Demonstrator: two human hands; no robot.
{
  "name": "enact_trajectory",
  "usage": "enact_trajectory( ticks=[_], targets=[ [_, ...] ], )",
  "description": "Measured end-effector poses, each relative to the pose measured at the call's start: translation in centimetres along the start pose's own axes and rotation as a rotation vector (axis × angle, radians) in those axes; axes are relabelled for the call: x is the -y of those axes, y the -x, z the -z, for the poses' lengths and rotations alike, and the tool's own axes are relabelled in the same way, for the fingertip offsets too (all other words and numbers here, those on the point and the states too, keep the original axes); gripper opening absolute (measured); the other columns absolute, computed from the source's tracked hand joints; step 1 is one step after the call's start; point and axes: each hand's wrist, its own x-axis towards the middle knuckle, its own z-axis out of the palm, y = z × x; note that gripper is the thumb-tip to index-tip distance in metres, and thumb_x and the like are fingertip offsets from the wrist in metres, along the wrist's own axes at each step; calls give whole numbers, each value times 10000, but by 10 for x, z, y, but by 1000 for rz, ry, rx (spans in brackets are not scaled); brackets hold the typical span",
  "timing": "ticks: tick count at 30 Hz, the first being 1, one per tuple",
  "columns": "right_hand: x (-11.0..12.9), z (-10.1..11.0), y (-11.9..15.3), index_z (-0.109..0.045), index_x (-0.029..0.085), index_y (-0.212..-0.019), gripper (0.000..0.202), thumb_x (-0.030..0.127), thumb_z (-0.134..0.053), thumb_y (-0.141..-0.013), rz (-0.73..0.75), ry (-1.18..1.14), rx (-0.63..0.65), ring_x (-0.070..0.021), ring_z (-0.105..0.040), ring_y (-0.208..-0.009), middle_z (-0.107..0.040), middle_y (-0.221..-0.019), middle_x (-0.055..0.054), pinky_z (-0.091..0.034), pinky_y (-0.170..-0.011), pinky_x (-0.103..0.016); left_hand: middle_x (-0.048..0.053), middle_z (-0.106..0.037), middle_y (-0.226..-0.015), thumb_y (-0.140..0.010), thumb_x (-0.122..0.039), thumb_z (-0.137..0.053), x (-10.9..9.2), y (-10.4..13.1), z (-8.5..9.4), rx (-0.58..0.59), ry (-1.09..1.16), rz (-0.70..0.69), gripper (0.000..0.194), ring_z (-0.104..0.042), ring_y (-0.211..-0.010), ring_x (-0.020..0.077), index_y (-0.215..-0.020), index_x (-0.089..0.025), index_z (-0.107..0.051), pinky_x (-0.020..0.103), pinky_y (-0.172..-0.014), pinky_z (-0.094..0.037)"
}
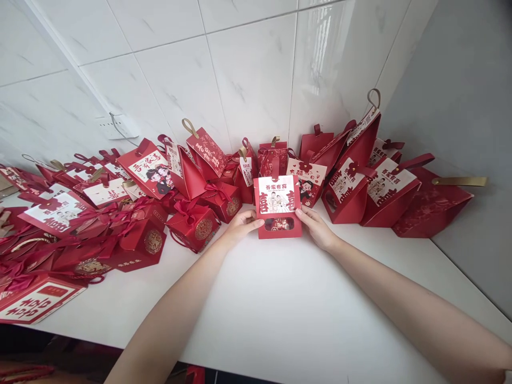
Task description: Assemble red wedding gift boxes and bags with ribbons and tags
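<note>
Between my two hands stands a red gift box [279,230] with a white printed panel, a dark red ribbon loop on top and a small window low on its front. My left hand [242,226] grips its left side, thumb at the front. On the opposite side my right hand [317,228] closes on the box's edge, thumb also in front. Wrapped goods show dimly through the window. Just behind it are a cartoon-printed red box [307,181] and a patterned red box [272,158].
More red boxes [349,193] line the tiled wall [256,80] to the right. Ribbon-tied boxes [138,237] crowd the left of the white table [288,309]. At the far left edge shows part of another person's hand [5,223]. A grey panel [460,106] borders the right side.
</note>
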Motion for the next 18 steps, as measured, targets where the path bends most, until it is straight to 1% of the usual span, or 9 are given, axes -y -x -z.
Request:
enact_trajectory(
  ticks=[1, 3, 5, 6, 8, 10, 12, 16, 18],
  targets=[
    [-2, 1, -1, -675, 277, -944, 243, 501, -597, -892, -6, -21, -34, -259, -635, -1030, -704, -1077, -9, -451, -1006, -449, 64, -718, -1026, -727, -381, -773, 1, 0, -4, -4, -15, -9, 322, -645, -1000, 240, -947, -156, -707, 394, -970, -446],
    [-5, 3, -2, -665, 271, -930, 252, 509, -594, -890, -15, -40, -66, -253, -645, -984, -709, -1018, -11, -463, -984, -443, 64, -703, -1076, -771, -398, -734, 2, 1, -12, -3, -11, -53, 333, -618, -1069, 243, -1006, -165, -701, 374, -989, -431],
    [-5, 3, -2, -660, 271, -932, 244, 504, -611, -880, -4, -33, -56, -251, -643, -978, -706, -1001, -10, -470, -972, -435, 58, -681, -1144, -826, -409, -676, 2, 2, -18, -36, 54, -101, 352, -581, -1147, 242, -1101, -189, -673, 360, -1016, -412],
    [-3, 2, -2, -659, 272, -933, 237, 499, -619, -876, 9, -24, -44, -252, -638, -989, -704, -1008, -9, -470, -971, -430, 52, -674, -1158, -844, -412, -654, 1, 2, -20, -69, 104, -110, 353, -577, -1154, 238, -1128, -202, -657, 357, -1012, -414],
    [0, 1, -2, -655, 273, -935, 230, 493, -626, -872, 28, -6, -20, -255, -624, -1031, -696, -1050, -7, -463, -981, -423, 40, -675, -1146, -855, -408, -641, 1, 2, -23, -118, 209, -90, 338, -601, -1102, 227, -1137, -222, -636, 355, -967, -438],
    [3, -1, -1, -651, 271, -945, 238, 497, -621, -874, 27, 4, -5, -261, -609, -1073, -688, -1093, -7, -455, -994, -421, 33, -676, -1138, -837, -382, -668, 1, 3, -24, -119, 272, -55, 320, -621, -1044, 217, -1113, -227, -630, 351, -925, -455],
    [5, -2, 0, -647, 271, -963, 252, 504, -616, -874, 16, 6, 0, -268, -599, -1098, -683, -1113, -9, -453, -997, -423, 35, -673, -1142, -818, -351, -692, 0, 3, -23, -107, 262, -53, 305, -619, -1041, 215, -1086, -217, -633, 351, -925, -450],
    [5, -2, 0, -652, 281, -976, 257, 513, -615, -870, 15, 7, -1, -277, -593, -1118, -677, -1145, -7, -444, -1005, -431, 47, -664, -1150, -795, -321, -715, 0, 4, -22, -120, 162, -104, 283, -593, -1093, 225, -1035, -191, -641, 354, -970, -423],
    [4, -3, 0, -651, 283, -972, 254, 514, -614, -870, 19, 8, -4, -280, -592, -1122, -674, -1162, -5, -441, -1007, -435, 48, -665, -1124, -774, -311, -735, 2, 4, -23, -129, 135, -131, 292, -591, -1085, 220, -1014, -182, -631, 345, -966, -423]
  ],
)
